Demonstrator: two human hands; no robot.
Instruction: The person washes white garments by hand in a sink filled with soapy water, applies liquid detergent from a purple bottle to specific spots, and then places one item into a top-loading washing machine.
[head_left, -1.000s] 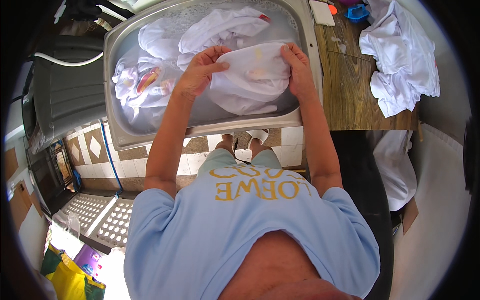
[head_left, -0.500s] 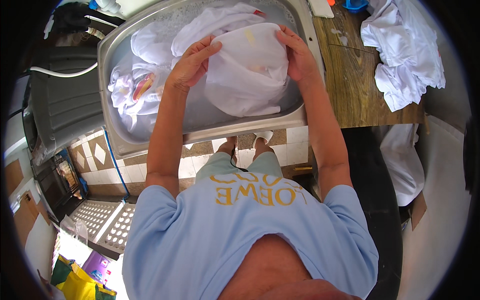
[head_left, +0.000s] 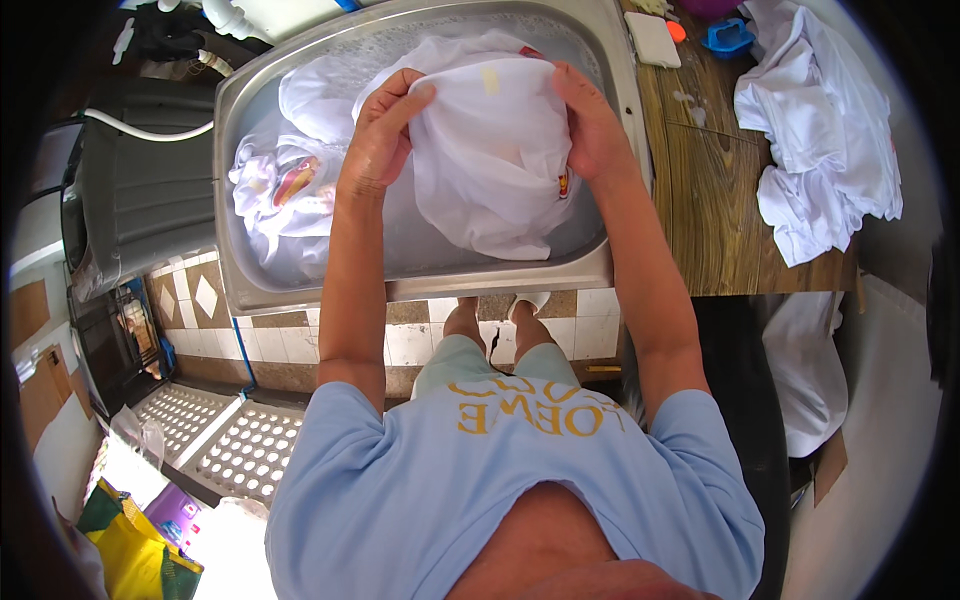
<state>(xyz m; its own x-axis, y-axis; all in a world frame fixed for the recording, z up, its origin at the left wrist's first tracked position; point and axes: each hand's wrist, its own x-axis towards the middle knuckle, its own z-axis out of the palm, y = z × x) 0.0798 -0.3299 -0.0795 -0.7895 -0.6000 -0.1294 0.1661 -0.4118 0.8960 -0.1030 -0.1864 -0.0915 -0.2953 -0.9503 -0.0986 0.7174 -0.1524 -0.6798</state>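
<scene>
Both hands, left (head_left: 385,130) and right (head_left: 590,125), stay clamped on a white shirt (head_left: 490,160), now bunched higher at upper centre of frame over the steel sink (head_left: 420,285) than a second ago; likely mid-scrub. More white laundry (head_left: 285,185) soaks at left. Another white shirt (head_left: 820,140) lies on the wooden bench (head_left: 715,220), upper right; nothing obstructs.

Basin (head_left: 300,290) top edge cut off — fingertips hidden
</scene>
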